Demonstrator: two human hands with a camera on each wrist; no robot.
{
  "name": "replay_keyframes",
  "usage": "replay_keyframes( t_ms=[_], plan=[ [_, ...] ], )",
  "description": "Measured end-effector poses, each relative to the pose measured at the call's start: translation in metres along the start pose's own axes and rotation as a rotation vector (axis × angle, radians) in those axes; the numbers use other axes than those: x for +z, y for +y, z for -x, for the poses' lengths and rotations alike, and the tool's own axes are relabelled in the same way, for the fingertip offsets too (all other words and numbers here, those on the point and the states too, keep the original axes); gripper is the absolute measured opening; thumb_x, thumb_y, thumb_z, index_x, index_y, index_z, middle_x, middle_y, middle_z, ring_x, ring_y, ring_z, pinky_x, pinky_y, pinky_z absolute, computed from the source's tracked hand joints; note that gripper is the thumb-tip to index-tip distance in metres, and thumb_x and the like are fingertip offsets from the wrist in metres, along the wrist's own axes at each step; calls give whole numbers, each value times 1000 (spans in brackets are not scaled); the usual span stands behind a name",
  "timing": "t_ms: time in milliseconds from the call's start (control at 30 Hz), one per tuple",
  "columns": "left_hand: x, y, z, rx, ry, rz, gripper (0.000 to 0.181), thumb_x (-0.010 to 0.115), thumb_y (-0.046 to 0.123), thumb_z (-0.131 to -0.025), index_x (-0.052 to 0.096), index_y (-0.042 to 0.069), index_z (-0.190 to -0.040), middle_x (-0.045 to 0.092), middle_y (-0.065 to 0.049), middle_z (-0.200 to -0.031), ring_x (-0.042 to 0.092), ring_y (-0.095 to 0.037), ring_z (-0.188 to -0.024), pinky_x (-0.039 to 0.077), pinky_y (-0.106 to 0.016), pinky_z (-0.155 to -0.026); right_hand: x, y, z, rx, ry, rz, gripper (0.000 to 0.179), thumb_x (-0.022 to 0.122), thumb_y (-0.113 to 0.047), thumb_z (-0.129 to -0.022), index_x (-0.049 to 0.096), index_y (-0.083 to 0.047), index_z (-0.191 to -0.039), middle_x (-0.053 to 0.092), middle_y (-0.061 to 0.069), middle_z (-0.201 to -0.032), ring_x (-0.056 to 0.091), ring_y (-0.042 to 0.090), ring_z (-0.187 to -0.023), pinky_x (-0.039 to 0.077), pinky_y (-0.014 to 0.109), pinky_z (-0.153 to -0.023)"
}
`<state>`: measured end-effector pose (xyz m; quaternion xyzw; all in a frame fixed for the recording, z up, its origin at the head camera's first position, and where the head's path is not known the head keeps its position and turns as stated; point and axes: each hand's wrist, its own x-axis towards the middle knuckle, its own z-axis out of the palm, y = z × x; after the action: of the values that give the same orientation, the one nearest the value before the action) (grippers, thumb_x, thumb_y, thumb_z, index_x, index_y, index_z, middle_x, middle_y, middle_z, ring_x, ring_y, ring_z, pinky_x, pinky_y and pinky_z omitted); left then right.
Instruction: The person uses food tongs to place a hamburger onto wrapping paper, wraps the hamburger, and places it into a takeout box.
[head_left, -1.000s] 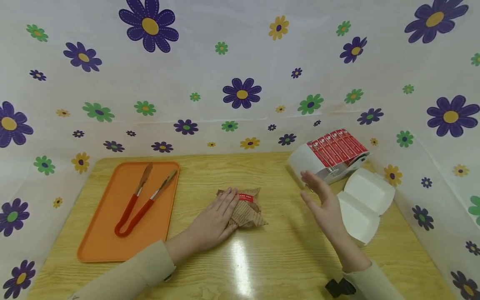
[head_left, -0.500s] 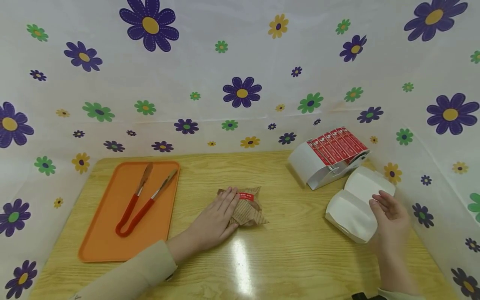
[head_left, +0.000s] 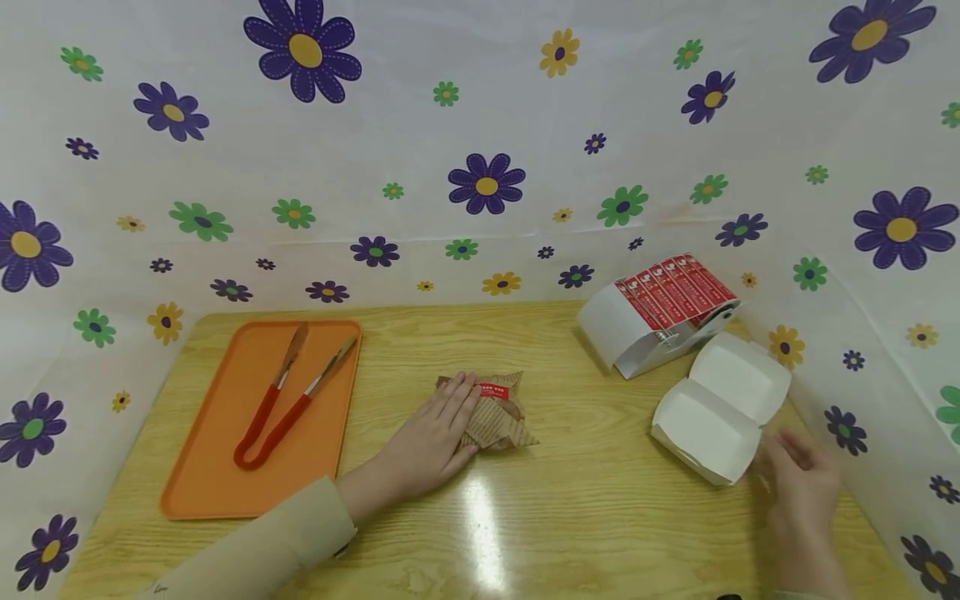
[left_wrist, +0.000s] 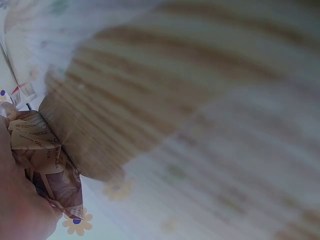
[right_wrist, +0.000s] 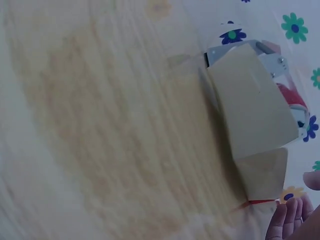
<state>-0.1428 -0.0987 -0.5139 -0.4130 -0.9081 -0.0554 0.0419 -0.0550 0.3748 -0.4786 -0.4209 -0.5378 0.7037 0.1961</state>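
Note:
A small parcel [head_left: 495, 421] wrapped in brown printed paper, with a red sticker, lies mid-table. My left hand [head_left: 423, 442] rests on its left side with fingers extended. In the left wrist view the parcel's creased paper [left_wrist: 37, 142] shows beside that hand. To the right, a white hinged takeout box [head_left: 708, 429] stands with its lid folded back. My right hand [head_left: 806, 483], somewhat blurred, is just right of the box's front corner. Its fingers are loosely bent and hold nothing. The right wrist view shows the fingers [right_wrist: 290, 220] near the box's end [right_wrist: 255, 110].
An orange tray [head_left: 198, 475] at the left carries red-handled tongs [head_left: 258, 429]. A white dispenser [head_left: 618, 329] with red labels stands behind the takeout box. A flower-printed sheet [head_left: 405, 142] rises behind and along both sides of the wooden table [head_left: 585, 517].
My right hand has swung from beside the dispenser to the right and then back toward me, uncovering the takeout box. The left hand and the parcel stay in place.

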Motion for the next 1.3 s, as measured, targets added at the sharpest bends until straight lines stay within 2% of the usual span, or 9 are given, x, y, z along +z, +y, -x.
replay_keyframes(
  t_ms=[100,267,533,633,800,933,1000,1167,1300],
  plan=[
    [1,0,0,0,8,-2,80,49,43,-111,19,-7,-166,15,-26,-176,17,-40,-165,23,-50,-135,-1,6,-5,27,7,37,26,73,2,-96,73,-24,-93,65,-16,-79,60,-2,-78,55,8,-64],
    [3,0,0,2,21,-20,80,49,43,-111,18,-6,-167,20,-26,-175,19,-39,-165,24,-48,-135,-2,12,-10,14,7,151,35,73,-1,-95,73,-30,-76,63,-17,-71,61,-5,-68,54,7,-61],
    [5,-1,0,4,24,-32,81,49,43,-110,19,-6,-167,20,-26,-175,19,-40,-165,24,-48,-135,-5,9,-15,39,18,177,41,72,0,-95,77,-30,-66,64,-20,-69,62,-4,-63,57,9,-60],
    [5,-1,0,5,17,-29,81,48,44,-111,18,-6,-167,19,-26,-175,18,-40,-165,22,-48,-135,-6,6,-13,45,50,156,39,72,-2,-95,78,-29,-67,65,-20,-68,61,-4,-65,56,9,-59],
    [5,-1,0,6,19,-19,81,49,44,-111,18,-6,-167,18,-26,-176,18,-40,-165,22,-48,-135,-8,-3,-4,24,95,24,37,72,2,-93,79,-23,-68,70,-16,-67,66,-4,-60,57,9,-58],
    [5,-2,0,4,19,-24,82,49,44,-110,18,-6,-167,18,-26,-176,17,-40,-165,23,-49,-135,-7,-15,5,-25,111,-77,36,70,6,-92,81,-20,-71,71,-13,-65,67,-1,-56,57,11,-54],
    [5,-2,0,4,19,-32,82,49,45,-110,18,-6,-167,19,-26,-176,17,-40,-165,24,-49,-135,-6,-21,10,-49,124,-118,32,70,8,-92,82,-17,-76,72,-13,-73,68,1,-60,57,12,-55],
    [5,-2,1,10,30,-32,83,50,45,-110,18,-6,-167,19,-27,-175,18,-40,-165,27,-49,-134,4,-37,18,-81,172,-96,23,70,2,-95,83,-17,-94,66,-11,-101,65,3,-84,57,8,-61],
    [4,-1,1,6,25,-21,83,50,44,-110,17,-6,-167,18,-27,-175,17,-40,-165,25,-49,-135,13,-49,25,-146,165,-133,22,71,4,-93,84,-13,-97,69,-8,-99,63,7,-95,58,8,-62]
  ],
)
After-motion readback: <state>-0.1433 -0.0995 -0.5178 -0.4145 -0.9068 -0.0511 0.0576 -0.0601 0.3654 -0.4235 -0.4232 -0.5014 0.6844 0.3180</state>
